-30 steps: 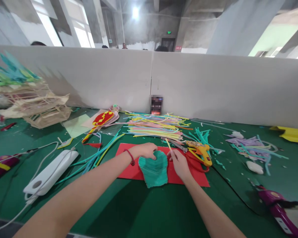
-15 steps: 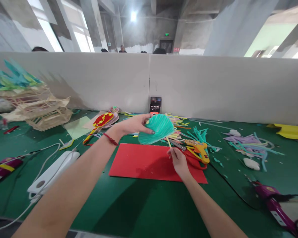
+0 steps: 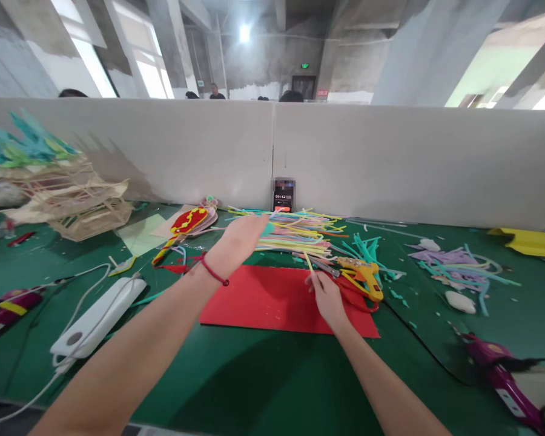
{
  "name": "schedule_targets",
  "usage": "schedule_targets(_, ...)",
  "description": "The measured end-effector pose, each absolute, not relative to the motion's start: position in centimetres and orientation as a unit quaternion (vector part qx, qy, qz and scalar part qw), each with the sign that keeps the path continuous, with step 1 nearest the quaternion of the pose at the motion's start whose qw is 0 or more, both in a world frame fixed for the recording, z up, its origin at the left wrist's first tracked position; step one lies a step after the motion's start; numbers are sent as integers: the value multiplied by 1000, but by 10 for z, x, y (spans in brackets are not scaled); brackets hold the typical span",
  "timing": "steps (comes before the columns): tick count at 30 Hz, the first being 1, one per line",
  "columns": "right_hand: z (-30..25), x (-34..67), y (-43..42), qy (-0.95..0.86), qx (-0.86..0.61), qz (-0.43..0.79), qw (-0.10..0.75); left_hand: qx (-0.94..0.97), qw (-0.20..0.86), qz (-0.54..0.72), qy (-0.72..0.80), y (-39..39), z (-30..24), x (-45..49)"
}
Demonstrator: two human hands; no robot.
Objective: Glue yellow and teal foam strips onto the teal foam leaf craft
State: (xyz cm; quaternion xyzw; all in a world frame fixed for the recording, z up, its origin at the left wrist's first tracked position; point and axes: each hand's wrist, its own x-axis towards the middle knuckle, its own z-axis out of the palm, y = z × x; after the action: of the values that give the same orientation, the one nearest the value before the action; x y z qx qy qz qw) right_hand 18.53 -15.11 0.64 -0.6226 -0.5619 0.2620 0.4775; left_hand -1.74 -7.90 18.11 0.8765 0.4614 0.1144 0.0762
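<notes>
Red sheet [image 3: 258, 300] lies flat near the middle of the green counter [image 3: 263, 387], with its far edge touching a loose pile of coloured strips [image 3: 295, 233] that runs toward the back partition [image 3: 390, 163].

The left hand [image 3: 240, 241] is stretched out above the near left end of that pile, back of the hand up. A sliver of teal piece [image 3: 268, 229] shows just past the fingers. The hand hides the rest of it, so I cannot tell whether this grip is closed on it or merely lies over it.

The right hand [image 3: 327, 298] rests on the right end of the red sheet. Its grip is pinched narrow around the foot of a thin yellow strip [image 3: 307, 261], which slants up and away from the fingertips. Just beside it, off the sheet's far right corner, lies a yellow glue gun [image 3: 367, 274] among teal offcuts.

A white power strip [image 3: 97, 316] sits toward the counter's left edge.

By my reading the step in hand is sorting parts, with one piece over the pile and one strip kept ready. Any further move calls for a steady pinch on that strip and a path clear of the glue gun.
</notes>
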Motion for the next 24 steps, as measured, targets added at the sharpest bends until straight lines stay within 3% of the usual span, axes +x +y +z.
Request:
schedule_targets(4, 6, 185, -151, -564, -621, 264, 476, 906, 158, 37, 391, -80, 180, -15)
schedule_targets(8, 3, 186, -150, -560, -627, 263, 473, 901, 147, 54, 404, -80, 177, -15)
schedule_targets(16, 1, 186, -148, -559, -622, 266, 479, 876, 415, -78, 234, -90, 153, -6)
schedule_targets(24, 1, 186, -149, -559, -625, 265, 476, 875, 332, -100, 338, -78, 80, -4)
